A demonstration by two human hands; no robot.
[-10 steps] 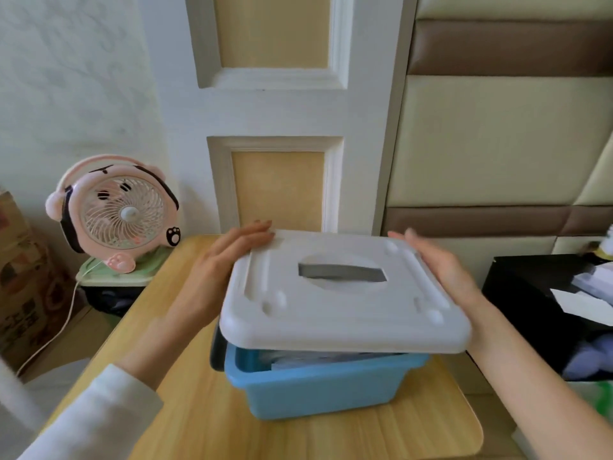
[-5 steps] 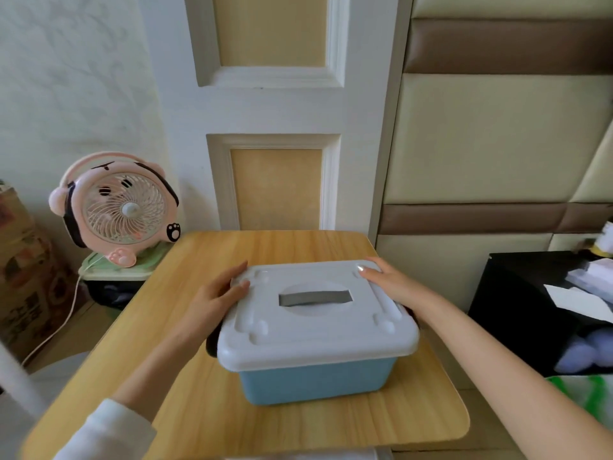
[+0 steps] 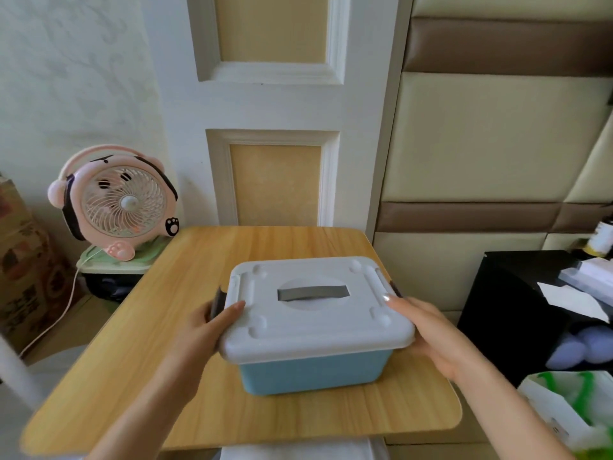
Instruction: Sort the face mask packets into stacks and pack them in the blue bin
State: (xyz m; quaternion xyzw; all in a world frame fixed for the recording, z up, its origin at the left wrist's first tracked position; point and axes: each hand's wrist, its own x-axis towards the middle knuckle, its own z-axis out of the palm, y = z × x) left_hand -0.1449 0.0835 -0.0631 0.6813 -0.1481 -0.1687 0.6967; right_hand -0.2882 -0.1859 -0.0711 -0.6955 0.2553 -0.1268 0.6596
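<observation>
Blue bin [image 3: 315,371] stands on the wooden table [image 3: 265,247], a little right of its middle and nearer the front edge than the wall. Its white lid [image 3: 318,322] sits flat and square on the rim, with a grey handle [image 3: 313,292] lying in the round recess on top. The left hand [image 3: 199,332] clasps the lid's left edge, thumb resting on the top surface and fingers wrapped down the side by the dark left latch [image 3: 218,302]. The right hand [image 3: 431,335] holds the lid's right edge the same way, thumb tip on top beside the dark right latch [image 3: 395,288], the other fingers tucked under the rim and mostly hidden. Left of the table a pink animal-faced fan [image 3: 116,204] stands on a green stool [image 3: 112,260], and a black cabinet [image 3: 510,293] sits to the right.
</observation>
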